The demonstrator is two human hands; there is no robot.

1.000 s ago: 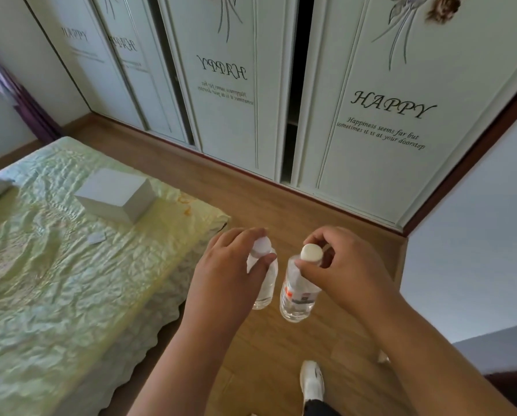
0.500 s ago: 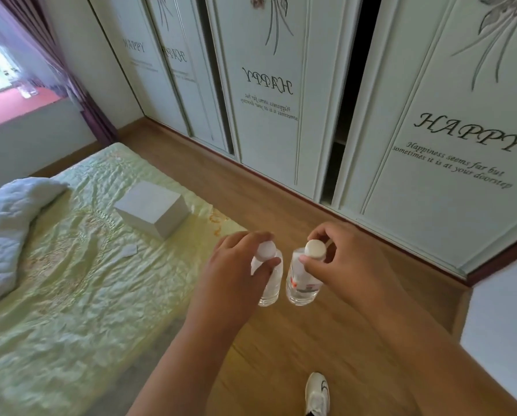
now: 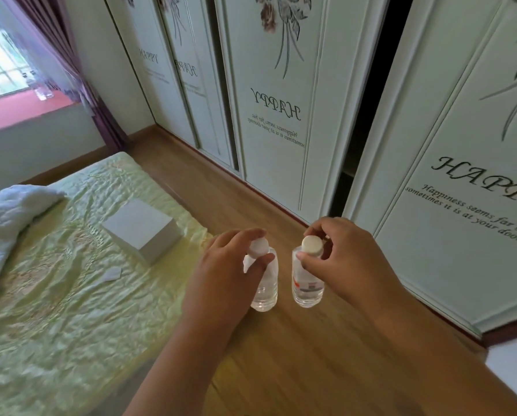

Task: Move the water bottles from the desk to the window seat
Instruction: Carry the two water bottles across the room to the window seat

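**Two bottles carried by the neck above the floor**

Four white wardrobe doors (image 3: 281, 100) printed with "HAPPY" fill the space beyond the hands, with a dark gap between two panels straight ahead of the right hand. Wooden flooring (image 3: 296, 355) runs beneath both hands and forearms. Left of the left hand lies a bed with a crumpled pale green cover (image 3: 56, 310); a white quilt (image 3: 5, 223) is bunched at its far left side. Far ahead and to the left of the left hand, past a purple curtain (image 3: 80, 85), is the window seat (image 3: 20, 112), its top reddish under the bright window; something small and clear stands on it, too blurred to identify.

On the bed, just left of the left hand, sits a white box (image 3: 141, 229), and nearer still a small white slip of paper (image 3: 112, 274).

The left hand (image 3: 224, 283) grips the left water bottle (image 3: 264, 286) at its neck, fingers curled over the white cap and thumb across the shoulder. The right hand (image 3: 344, 265) pinches the right water bottle (image 3: 306, 283) at its neck just under the cap, thumb in front and fingers behind. Both bottles hang upright, side by side and slightly apart, between the two hands and above the floor; the right one shows a red-and-white label.
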